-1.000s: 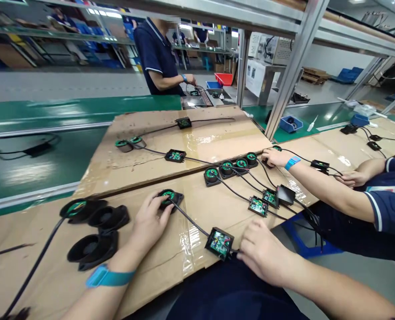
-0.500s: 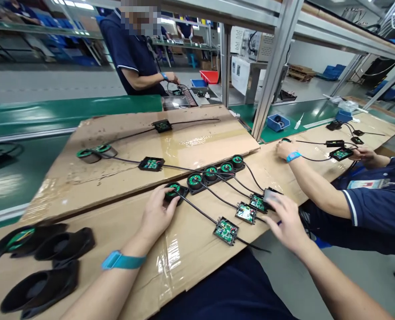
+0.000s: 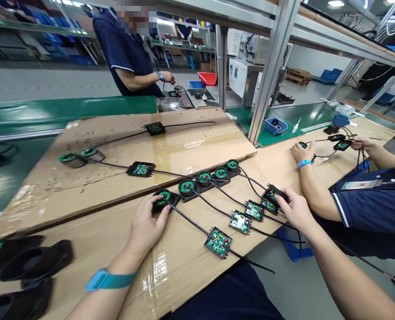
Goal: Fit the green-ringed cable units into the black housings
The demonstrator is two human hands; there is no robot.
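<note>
Since half a second earlier, the right hand (image 3: 292, 209) has been shifted slightly right along the front edge of the cardboard sheet (image 3: 84, 235) and is now closed on the black box (image 3: 273, 194) at the right end of the row of open circuit boxes; fingers are curled over its far side, thumb underneath, box tilted up off the cardboard. The left hand (image 3: 147, 224) has been kept where it was: fingers bent and pinched on the round black module (image 3: 162, 198), green ring showing between the fingertips. That module is seen at the left end of a line of four more round modules (image 3: 206, 178), each touching or just beside the next. A black cable (image 3: 187, 218) is run from the held module to the nearest circuit box (image 3: 218, 242), which lies flat near the front edge with its green board exposed. Two more open boxes (image 3: 247, 216) are laid between it and the held box. A blue wristband (image 3: 109, 280) is worn on the left wrist.

Black housings (image 3: 27, 269) are stacked at the lower left, partly cut off. A co-worker's hand (image 3: 302, 153) is rested on the cardboard at right, well apart. Another person (image 3: 127, 49) is seen standing beyond the green conveyor (image 3: 50, 111).
</note>
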